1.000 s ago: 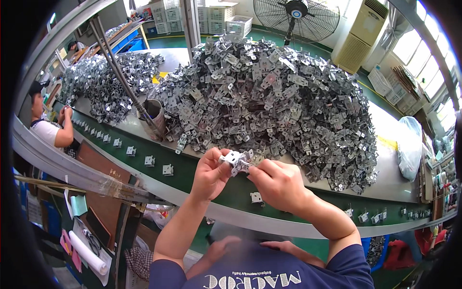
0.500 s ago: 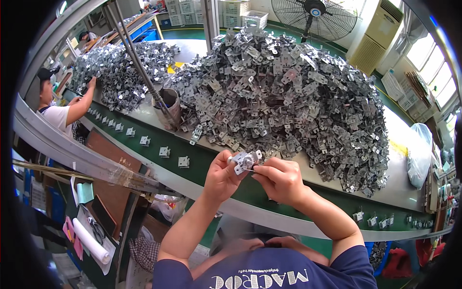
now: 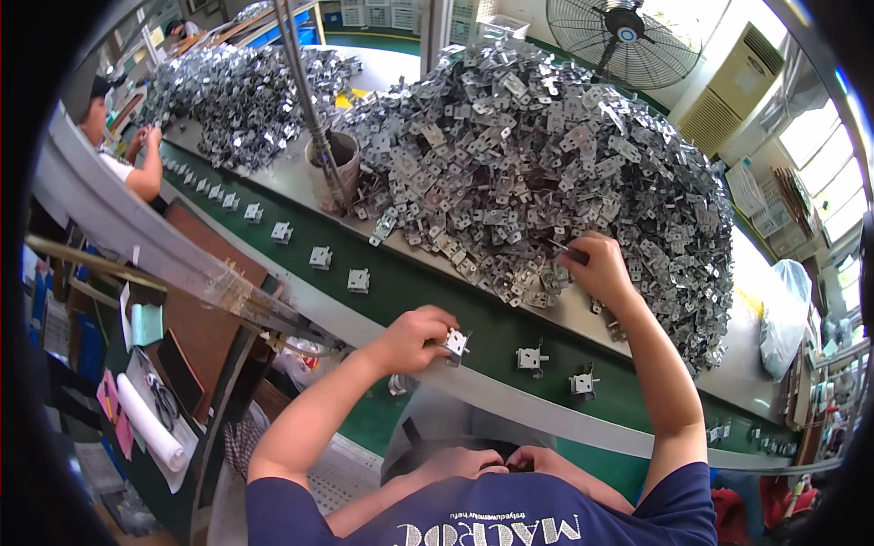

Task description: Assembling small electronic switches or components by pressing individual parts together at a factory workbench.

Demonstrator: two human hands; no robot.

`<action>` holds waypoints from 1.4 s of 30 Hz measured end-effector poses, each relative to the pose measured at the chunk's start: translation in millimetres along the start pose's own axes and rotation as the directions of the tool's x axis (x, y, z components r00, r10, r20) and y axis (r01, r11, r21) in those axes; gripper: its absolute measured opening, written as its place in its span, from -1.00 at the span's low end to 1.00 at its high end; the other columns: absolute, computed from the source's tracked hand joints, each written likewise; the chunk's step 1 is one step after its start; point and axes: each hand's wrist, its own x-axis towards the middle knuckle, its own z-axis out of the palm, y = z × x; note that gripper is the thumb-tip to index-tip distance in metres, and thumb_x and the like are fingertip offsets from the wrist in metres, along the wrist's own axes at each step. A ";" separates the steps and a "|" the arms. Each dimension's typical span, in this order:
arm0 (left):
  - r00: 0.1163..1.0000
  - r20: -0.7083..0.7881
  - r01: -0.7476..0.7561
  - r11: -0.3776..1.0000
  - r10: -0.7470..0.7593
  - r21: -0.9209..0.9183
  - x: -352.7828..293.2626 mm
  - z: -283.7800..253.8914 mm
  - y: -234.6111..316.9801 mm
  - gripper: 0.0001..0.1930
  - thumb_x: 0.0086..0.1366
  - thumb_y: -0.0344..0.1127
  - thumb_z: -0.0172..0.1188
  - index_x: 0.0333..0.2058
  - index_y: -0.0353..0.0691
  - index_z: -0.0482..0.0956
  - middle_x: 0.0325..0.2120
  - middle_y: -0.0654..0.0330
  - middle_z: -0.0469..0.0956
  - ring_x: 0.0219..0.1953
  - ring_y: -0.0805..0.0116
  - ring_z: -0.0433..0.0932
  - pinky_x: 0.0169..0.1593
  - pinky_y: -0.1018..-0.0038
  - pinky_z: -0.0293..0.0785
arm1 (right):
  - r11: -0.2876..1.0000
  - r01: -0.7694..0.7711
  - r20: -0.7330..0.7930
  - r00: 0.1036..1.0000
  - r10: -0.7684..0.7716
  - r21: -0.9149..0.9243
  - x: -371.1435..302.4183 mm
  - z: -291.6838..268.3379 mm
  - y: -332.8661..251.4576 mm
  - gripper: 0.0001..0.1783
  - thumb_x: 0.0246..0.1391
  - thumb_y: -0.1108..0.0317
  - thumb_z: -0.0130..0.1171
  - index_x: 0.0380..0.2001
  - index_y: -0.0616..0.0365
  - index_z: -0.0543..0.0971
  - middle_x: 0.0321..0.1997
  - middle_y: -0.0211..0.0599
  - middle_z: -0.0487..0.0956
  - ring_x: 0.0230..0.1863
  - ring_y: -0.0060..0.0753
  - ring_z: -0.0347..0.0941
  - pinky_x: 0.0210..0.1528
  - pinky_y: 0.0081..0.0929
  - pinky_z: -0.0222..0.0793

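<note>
Item, changed: both hands met at one bracket (image 3: 458,346) half a second ago; now well apart, so I judge that joint handling broken off.
Item, left hand (image 3: 407,340): pinched closed on the bracket, boxy, holed, bright metal, by the green belt's (image 3: 414,284) near edge.
Item, right hand (image 3: 601,270): curled around a dark, thin-tipped tool (image 3: 575,256), far right, at the pile (image 3: 546,164) of jagged grey metal; contact I cannot tell.
</note>
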 end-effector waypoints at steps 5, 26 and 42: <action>0.998 -0.012 0.061 0.929 -0.061 0.364 -5.9 -28.8 12.8 -0.81 -0.13 -0.39 0.33 -0.61 -0.30 0.47 -0.23 -0.01 0.46 -0.20 0.04 0.45 -0.17 0.32 0.42 | 1.000 0.013 0.176 0.984 -0.010 -0.016 -15.6 2.7 -6.8 -0.80 -0.30 0.44 0.31 -0.51 0.29 0.57 -0.58 -0.13 0.47 -0.50 -0.17 0.44 -0.43 -0.38 0.35; 0.801 -0.417 0.593 0.667 -0.430 0.451 -21.4 -89.8 -20.7 -0.67 0.01 -0.46 0.23 -0.18 -0.33 0.49 -0.37 -0.08 0.47 -0.29 0.02 0.49 -0.18 0.29 0.41 | 0.994 -0.045 0.329 0.941 0.077 -0.103 -36.7 29.7 -19.2 -0.78 -0.21 0.32 0.27 -0.45 0.18 0.53 -0.48 -0.16 0.50 -0.33 -0.07 0.47 -0.30 -0.27 0.39; 0.845 -0.219 0.534 0.757 -0.487 0.377 -2.7 -74.0 -23.1 -0.85 0.04 -0.58 0.15 -0.39 -0.40 0.37 -0.47 0.07 0.48 -0.54 0.34 0.53 -0.49 0.47 0.42 | 0.974 0.221 0.372 0.901 -0.223 0.049 -36.1 21.5 -8.9 -0.77 -0.23 0.51 0.19 -0.37 0.21 0.54 -0.38 -0.18 0.46 -0.34 -0.05 0.44 -0.31 -0.27 0.38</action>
